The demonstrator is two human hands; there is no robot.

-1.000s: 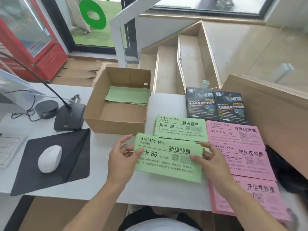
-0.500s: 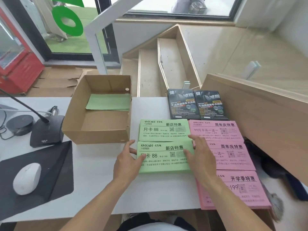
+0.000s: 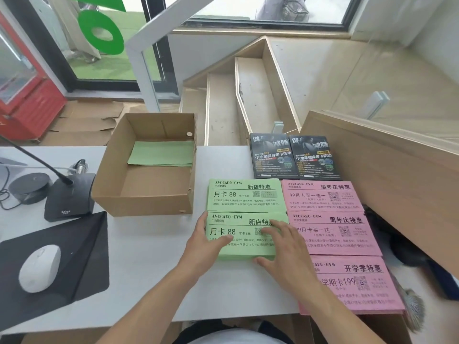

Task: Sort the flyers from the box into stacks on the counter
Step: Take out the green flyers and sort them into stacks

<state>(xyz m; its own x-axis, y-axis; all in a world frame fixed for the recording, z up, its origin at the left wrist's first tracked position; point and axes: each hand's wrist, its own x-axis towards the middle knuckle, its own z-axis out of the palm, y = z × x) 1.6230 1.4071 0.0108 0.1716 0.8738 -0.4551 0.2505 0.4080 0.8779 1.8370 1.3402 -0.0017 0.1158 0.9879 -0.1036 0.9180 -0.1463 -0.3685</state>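
A near green flyer stack (image 3: 238,238) lies on the white counter (image 3: 154,264). My left hand (image 3: 207,242) rests on its left edge, thumb on top. My right hand (image 3: 283,247) lies flat over its right side, fingers straight. Behind it sits a second green stack (image 3: 244,196). To the right lie three pink stacks (image 3: 323,196) (image 3: 347,234) (image 3: 360,286). Two black flyer stacks (image 3: 273,155) (image 3: 314,156) stand at the back. The open cardboard box (image 3: 141,202) on the left holds more green flyers (image 3: 161,153).
A desk microphone (image 3: 68,197), a round black puck (image 3: 28,187), and a white mouse (image 3: 39,268) on a black pad (image 3: 82,264) occupy the left of the counter. A wooden partition (image 3: 387,175) rises at the right. Stairs (image 3: 223,112) drop beyond the counter's back edge.
The green stack, held tilted above the counter a second ago, now lies flat in front of the other green stack. Both hands came down with it and press on it.
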